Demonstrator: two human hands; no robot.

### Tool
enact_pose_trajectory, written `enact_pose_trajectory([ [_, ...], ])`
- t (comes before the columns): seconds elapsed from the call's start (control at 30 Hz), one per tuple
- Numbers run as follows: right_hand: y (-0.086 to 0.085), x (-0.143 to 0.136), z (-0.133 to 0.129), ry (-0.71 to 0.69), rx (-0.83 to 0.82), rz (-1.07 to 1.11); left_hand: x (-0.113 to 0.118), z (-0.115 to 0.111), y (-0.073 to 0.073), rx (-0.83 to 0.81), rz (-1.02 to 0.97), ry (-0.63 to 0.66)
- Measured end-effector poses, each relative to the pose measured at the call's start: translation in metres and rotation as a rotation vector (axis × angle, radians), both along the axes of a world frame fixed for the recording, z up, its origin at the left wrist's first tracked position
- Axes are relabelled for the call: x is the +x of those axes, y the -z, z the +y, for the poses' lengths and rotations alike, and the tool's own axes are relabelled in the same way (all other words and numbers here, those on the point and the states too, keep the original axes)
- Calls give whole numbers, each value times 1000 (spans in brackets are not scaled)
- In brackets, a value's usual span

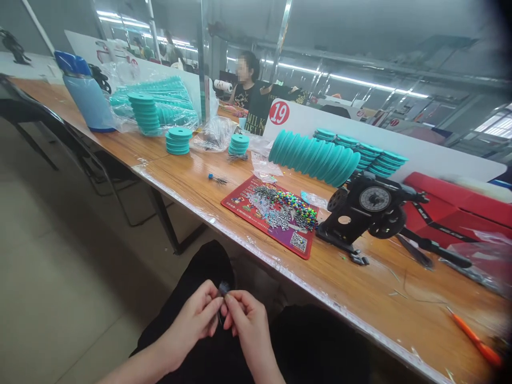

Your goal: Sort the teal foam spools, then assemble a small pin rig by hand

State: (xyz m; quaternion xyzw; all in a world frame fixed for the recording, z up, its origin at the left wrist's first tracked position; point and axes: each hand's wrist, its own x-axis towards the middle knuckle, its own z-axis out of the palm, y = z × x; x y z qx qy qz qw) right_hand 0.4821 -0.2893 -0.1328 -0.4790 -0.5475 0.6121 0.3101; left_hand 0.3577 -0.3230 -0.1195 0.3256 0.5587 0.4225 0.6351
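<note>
Above my lap, my left hand and my right hand meet fingertip to fingertip. Both are closed in a pinch around a small dark bluish bundle, whose top pokes up between the fingers. Thin strands seem to hang beneath it, but my fingers hide most of it and its kind is unclear. On the table beyond lies a bundle of thin dark strands with a blue end. A red mat carries heaps of small metal pieces, clear bits and multicoloured beads.
A black hand-cranked device stands right of the mat. Teal foam spools fill the table's back, with a blue bottle at left. An orange-handled tool lies front right. The table edge runs before my knees. A person sits across.
</note>
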Motion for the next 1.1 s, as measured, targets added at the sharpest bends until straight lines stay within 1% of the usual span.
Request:
enact_pose_trajectory([
  [0.1,-1,-6,-4,5,-14,-9,8,-4,1,-8,-48,104],
  [0.2,1,-5,-7,35,1,-65,8,-7,11,11,-21,116],
  [0.3,3,-4,-10,69,24,-111,10,-7,19,77,76,57],
  [0.37,3,-4,-12,85,28,-125,13,-7,20,92,96,11],
  [0.47,2,-4,-13,64,35,-123,16,-6,16,43,-61,-56],
  [0.57,1,-2,-13,44,60,-123,16,-4,10,30,-212,-124],
  [0.67,1,1,-14,72,143,-207,14,-2,8,8,-258,-183],
  [0.77,3,3,-16,83,298,-360,13,-1,8,-1,-279,-210],
  [0.87,4,3,-17,80,422,-457,13,0,9,-10,-312,-231],
  [1.1,7,4,-16,122,526,-505,12,0,8,-33,-373,-253],
])
